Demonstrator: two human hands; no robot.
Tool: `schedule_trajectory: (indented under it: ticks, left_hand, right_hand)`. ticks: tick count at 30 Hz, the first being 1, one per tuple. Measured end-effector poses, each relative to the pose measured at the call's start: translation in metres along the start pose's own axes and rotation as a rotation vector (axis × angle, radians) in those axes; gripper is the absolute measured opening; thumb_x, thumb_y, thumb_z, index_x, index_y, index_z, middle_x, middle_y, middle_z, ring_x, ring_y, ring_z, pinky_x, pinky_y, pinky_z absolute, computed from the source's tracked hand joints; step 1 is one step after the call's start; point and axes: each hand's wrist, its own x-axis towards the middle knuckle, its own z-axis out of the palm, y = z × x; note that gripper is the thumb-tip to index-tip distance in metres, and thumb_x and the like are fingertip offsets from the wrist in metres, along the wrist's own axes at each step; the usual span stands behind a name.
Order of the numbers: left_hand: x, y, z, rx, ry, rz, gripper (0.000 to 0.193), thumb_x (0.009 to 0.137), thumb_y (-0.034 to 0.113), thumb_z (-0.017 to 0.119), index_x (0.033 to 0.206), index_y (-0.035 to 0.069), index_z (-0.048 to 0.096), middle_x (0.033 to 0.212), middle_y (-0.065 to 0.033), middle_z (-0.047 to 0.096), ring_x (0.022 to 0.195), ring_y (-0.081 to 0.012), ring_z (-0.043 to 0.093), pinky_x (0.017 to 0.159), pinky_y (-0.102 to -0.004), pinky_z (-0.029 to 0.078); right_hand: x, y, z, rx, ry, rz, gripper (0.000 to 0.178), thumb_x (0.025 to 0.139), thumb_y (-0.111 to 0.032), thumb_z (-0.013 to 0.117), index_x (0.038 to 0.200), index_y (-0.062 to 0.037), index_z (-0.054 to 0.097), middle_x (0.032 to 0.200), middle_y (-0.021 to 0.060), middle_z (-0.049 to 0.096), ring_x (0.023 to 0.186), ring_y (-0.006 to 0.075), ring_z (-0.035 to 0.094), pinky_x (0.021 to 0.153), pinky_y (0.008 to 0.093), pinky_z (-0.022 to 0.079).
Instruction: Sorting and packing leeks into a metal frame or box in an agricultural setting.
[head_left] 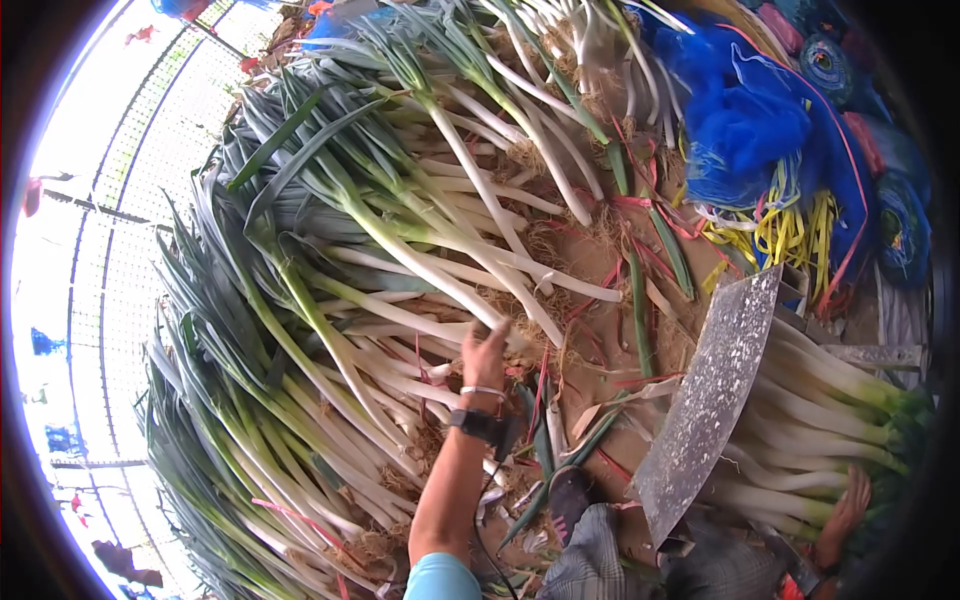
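Note:
My left hand (484, 358), with a white band and a dark watch on the wrist, is closed on the white root end of a leek (440, 278). That leek lies on top of a large pile of leeks (300, 390), its green leaves reaching up and left. At the lower right my right hand (850, 502) rests with its fingers stretched out on a row of leeks (800, 420). These leeks lie beside an upright speckled metal plate (712, 400), their green parts toward the right. The plate hides some of their white ends.
Blue netting (735, 130) and yellow strips (800, 230) lie at the upper right. Loose leaves, pink ties and scraps cover the brown ground (610, 330). A shoe (572, 500) and grey trousers (590, 555) show below. Mesh fencing (120, 190) stands at the left.

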Motion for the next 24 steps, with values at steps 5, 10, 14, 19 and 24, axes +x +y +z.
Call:
schedule_trajectory:
  ticks: [5, 10, 14, 19, 24]
  left_hand:
    - [0.017, -0.032, 0.06, -0.252, -0.017, -0.006, 0.049, 0.079, 0.012, 0.074, 0.12, -0.001, 0.05, 0.11, -0.0105, 0.059, 0.099, -0.0187, 0.057, 0.085, -0.0338, 0.047]
    - [-0.001, -0.027, 0.049, -0.116, 0.139, 0.227, 0.045, 0.08, 0.016, 0.075, 0.116, 0.0, 0.054, 0.098, -0.0068, 0.061, 0.085, -0.0156, 0.058, 0.074, -0.0305, 0.048]
    - [-0.118, 0.009, 0.007, -0.17, 0.035, 0.084, 0.028, 0.085, 0.016, 0.068, 0.105, 0.002, 0.056, 0.089, -0.0091, 0.063, 0.065, -0.0179, 0.062, 0.054, -0.0302, 0.052]
    - [-0.275, 0.047, -0.069, -0.196, -0.046, -0.116, 0.029, 0.087, 0.018, 0.066, 0.107, 0.0, 0.055, 0.086, -0.0089, 0.063, 0.069, -0.0181, 0.062, 0.056, -0.0319, 0.053]
    - [-0.401, 0.091, -0.118, -0.212, -0.075, -0.165, 0.032, 0.087, 0.019, 0.067, 0.108, 0.0, 0.051, 0.086, -0.0078, 0.06, 0.07, -0.0182, 0.059, 0.055, -0.0334, 0.053]
  right_hand:
    - [0.007, -0.011, 0.0, 0.087, -0.012, -0.03, 0.044, 0.096, -0.021, 0.03, 0.128, 0.0003, 0.051, 0.131, 0.019, 0.05, 0.123, 0.0391, 0.043, 0.106, 0.0501, 0.029]
    - [0.008, -0.026, -0.001, 0.089, 0.022, -0.009, 0.042, 0.095, -0.018, 0.032, 0.128, 0.0, 0.051, 0.13, 0.0182, 0.051, 0.122, 0.0385, 0.044, 0.106, 0.049, 0.029]
    - [0.001, -0.01, 0.003, 0.089, 0.07, 0.01, 0.041, 0.094, -0.016, 0.034, 0.128, -0.0009, 0.052, 0.129, 0.0179, 0.051, 0.122, 0.0379, 0.044, 0.106, 0.0479, 0.03]
    - [0.007, -0.007, -0.008, 0.3, 0.035, -0.05, 0.041, 0.091, -0.008, 0.042, 0.13, -0.0016, 0.05, 0.131, 0.0165, 0.051, 0.124, 0.0344, 0.044, 0.108, 0.0452, 0.03]
    - [0.001, 0.011, -0.067, 1.25, 0.211, 0.046, 0.051, 0.093, -0.015, 0.047, 0.14, 0.0025, 0.038, 0.145, 0.015, 0.04, 0.136, 0.0251, 0.035, 0.113, 0.0376, 0.024]
